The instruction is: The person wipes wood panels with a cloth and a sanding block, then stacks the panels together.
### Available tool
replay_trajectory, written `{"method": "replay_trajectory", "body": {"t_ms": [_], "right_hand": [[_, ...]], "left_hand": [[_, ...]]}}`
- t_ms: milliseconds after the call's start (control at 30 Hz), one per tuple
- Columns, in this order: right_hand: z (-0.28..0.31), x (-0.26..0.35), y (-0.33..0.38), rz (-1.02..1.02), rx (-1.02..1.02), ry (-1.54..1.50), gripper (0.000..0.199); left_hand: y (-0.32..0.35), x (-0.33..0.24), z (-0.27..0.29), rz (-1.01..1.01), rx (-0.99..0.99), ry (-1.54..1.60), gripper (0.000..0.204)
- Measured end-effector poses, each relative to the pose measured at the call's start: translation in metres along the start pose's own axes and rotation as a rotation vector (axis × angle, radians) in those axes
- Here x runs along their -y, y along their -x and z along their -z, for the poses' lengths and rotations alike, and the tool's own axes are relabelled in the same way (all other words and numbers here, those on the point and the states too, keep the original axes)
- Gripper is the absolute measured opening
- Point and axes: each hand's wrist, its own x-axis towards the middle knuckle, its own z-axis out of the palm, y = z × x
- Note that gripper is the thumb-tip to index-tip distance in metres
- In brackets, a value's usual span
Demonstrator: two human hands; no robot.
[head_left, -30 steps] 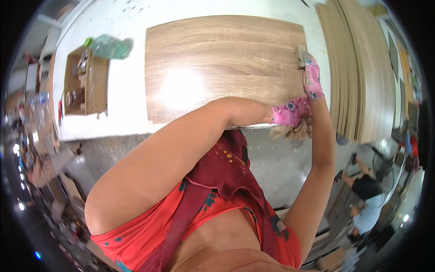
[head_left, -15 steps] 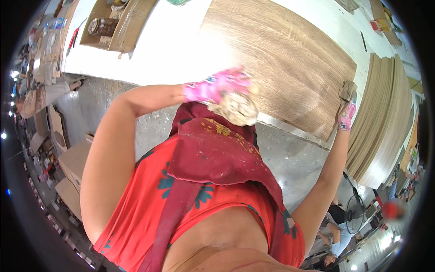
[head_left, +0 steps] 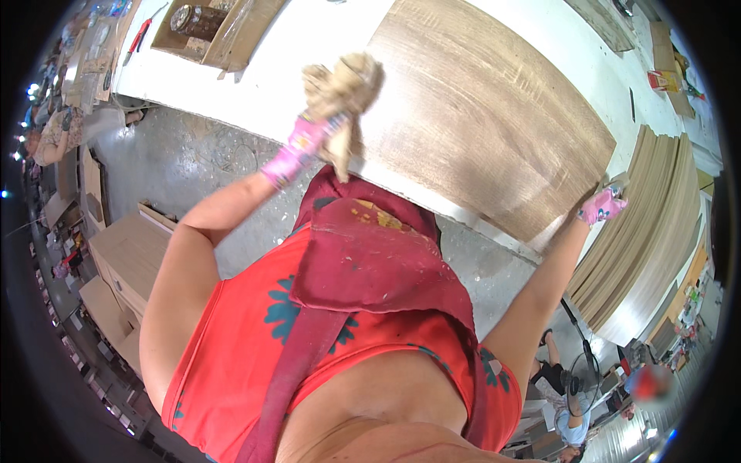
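Note:
A wood-grain board lies flat on the white worktable. My left hand, in a pink patterned glove, is closed on a bunched beige rag. The rag is beside the board's left end, a little blurred, with one end hanging toward my apron. At the board's right end is my right hand, in a matching glove with its fingers curled. A small grey-brown cloth shows at those fingers; much of it is hidden.
A tall stack of boards stands just right of my right hand. An open cardboard box with a brown jar sits at the far left, near red-handled pliers. Cartons stand on the floor at left. Other people are in the background.
My left hand has swung with the rag from the board's near edge up and left, off the board's left end. My right hand has shifted slightly at the right end, its fingers now curled.

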Motion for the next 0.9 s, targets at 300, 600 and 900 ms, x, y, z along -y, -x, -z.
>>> {"method": "replay_trajectory", "body": {"t_ms": [300,600,900], "right_hand": [[-0.037,-0.018,-0.008,-0.242,-0.347,0.563,0.049],[-0.03,0.009,-0.004,-0.239,-0.265,0.483,0.048],[-0.029,0.023,-0.003,-0.219,-0.28,0.304,0.048]], "left_hand": [[-0.019,0.019,-0.065,-0.281,-0.226,-0.015,0.064],[-0.188,-0.034,-0.08,-0.71,-0.181,-0.291,0.056],[-0.254,-0.13,-0.119,-0.31,-0.202,-0.414,0.038]]}}
